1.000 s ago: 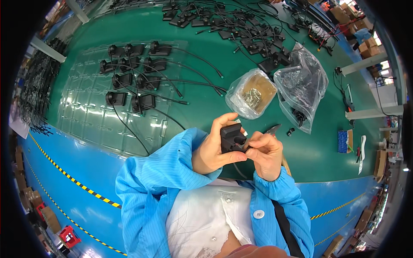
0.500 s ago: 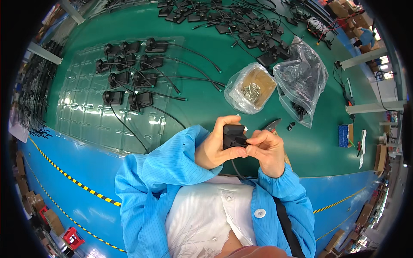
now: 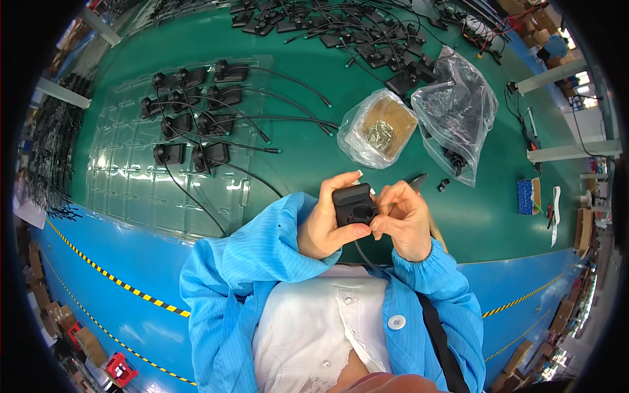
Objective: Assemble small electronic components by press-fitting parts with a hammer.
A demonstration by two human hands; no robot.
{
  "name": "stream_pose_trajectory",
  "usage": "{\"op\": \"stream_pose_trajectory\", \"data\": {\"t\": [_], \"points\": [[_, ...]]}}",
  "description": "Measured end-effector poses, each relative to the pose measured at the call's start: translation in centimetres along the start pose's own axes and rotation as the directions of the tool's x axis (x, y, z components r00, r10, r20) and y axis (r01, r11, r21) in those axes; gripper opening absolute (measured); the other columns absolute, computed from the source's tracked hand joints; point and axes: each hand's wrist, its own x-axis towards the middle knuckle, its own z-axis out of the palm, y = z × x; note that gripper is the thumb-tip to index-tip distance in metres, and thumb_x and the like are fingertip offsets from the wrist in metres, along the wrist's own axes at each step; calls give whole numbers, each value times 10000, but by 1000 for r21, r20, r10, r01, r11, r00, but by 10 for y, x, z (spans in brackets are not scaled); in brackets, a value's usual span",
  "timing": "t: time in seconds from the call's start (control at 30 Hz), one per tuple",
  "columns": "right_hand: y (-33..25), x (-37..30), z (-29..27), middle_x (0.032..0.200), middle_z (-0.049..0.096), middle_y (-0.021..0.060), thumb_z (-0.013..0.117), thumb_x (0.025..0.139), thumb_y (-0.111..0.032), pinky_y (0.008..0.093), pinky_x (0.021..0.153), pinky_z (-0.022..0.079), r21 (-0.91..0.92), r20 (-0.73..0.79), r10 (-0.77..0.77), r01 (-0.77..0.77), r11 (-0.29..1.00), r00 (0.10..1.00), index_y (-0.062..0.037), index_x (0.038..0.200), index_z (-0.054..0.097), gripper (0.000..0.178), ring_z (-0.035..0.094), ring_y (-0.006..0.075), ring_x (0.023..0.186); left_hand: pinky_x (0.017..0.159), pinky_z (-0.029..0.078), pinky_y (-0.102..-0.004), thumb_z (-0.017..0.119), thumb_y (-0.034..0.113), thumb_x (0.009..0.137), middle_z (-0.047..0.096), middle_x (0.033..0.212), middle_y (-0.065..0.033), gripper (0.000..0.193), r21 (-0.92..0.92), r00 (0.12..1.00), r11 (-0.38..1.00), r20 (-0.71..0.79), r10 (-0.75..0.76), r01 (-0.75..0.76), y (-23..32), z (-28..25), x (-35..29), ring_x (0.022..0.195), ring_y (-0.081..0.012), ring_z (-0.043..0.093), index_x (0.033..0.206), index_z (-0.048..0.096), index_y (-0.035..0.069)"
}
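Observation:
My left hand (image 3: 322,226) is closed around a black plastic housing (image 3: 352,198), holding it above the near edge of the green table. A round recess shows on the housing's near part, and a dark cable (image 3: 360,252) hangs below it. Against its right side, my right hand (image 3: 407,226) is pinched, thumb and forefinger together. Whatever sits between those fingertips is hidden. Just beyond the right hand lies a tool with a dark pointed tip (image 3: 419,179), partly covered by the hand.
Left, a clear plastic tray (image 3: 118,157) carries several black cabled housings (image 3: 211,156). Ahead stands a plastic-lined box (image 3: 400,121) of small metal parts, beside a clear bag (image 3: 452,98) with black pieces. More cabled units (image 3: 327,26) pile up at the back; a small blue box (image 3: 526,196) is right.
The black housing has turned slightly in my left hand, exposing its round recess. My right fingertips have shifted from over its near part to its right edge.

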Motion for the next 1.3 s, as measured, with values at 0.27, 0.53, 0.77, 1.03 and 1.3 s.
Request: {"op": "stream_pose_trajectory", "data": {"t": [0.27,0.53,0.77,1.03,1.3], "points": [[6,0,-12,700,546,49,589,796,-47,158,577,380,-91,90,212,-204,975,973,30,824,586,82,475,85,608,814,428,-341,732,42,610,512,1080,-198,784,536,895,722,192,402,-439,8,-10,13,891,-256,556,1242,268,26],[-11,-7,5,729,563,53,592,804,-56,164,592,393,-90,217,345,-333,939,913,47,891,600,135,498,86,643,743,419,-322,720,-7,556,529,1043,-167,715,488,848,697,363,386,-526,31,-12,2,840,-228,547,1169,353,36],[-6,-10,0,771,574,64,606,793,-50,177,615,402,-142,252,321,-293,945,913,54,908,598,155,502,93,665,704,400,-314,713,-2,554,551,937,-115,590,563,922,731,272,276,-385,26,-8,-8,774,-202,528,1071,433,49],[-3,-6,-4,763,556,64,598,794,-37,185,623,413,-137,228,334,-309,941,915,60,901,595,145,506,107,664,699,391,-314,719,23,574,551,913,-104,512,618,899,654,330,287,-436,28,-8,0,723,-192,512,1018,465,47],[-10,-3,-1,782,542,79,581,798,-29,191,619,426,-74,237,245,-234,969,940,76,888,589,138,520,136,690,691,381,-295,721,31,583,552,913,-119,474,618,793,519,327,514,-591,22,-5,6,681,-177,515,992,482,49]]}}
